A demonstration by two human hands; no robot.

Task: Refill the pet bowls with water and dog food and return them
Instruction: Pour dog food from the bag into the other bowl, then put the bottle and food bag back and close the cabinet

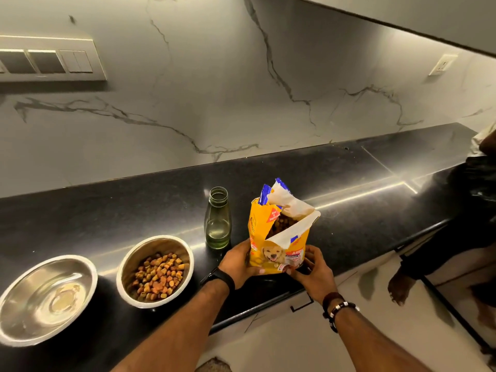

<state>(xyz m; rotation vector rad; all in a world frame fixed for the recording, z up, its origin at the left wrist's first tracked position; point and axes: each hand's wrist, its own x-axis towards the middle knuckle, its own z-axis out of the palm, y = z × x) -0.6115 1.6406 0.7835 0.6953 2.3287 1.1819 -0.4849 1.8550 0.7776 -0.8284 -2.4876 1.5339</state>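
Food bag (279, 237) between both hands' fingers (308, 257)

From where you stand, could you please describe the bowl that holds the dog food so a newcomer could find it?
Look along the black countertop below the marbled wall. Two steel bowls sit at its left end, and the food bowl is the right one, nearer the glass bottle. It holds brown and orange kibble, unlike the water bowl beside it.

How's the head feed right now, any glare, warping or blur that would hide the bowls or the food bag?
Head view: warm, dim light; a bright strip reflects across the black counter, and glare shines on the water bowl. Wide-angle warping bends the counter edge. The kibble bowl and food bag, held by the left hand and right hand, are sharp.
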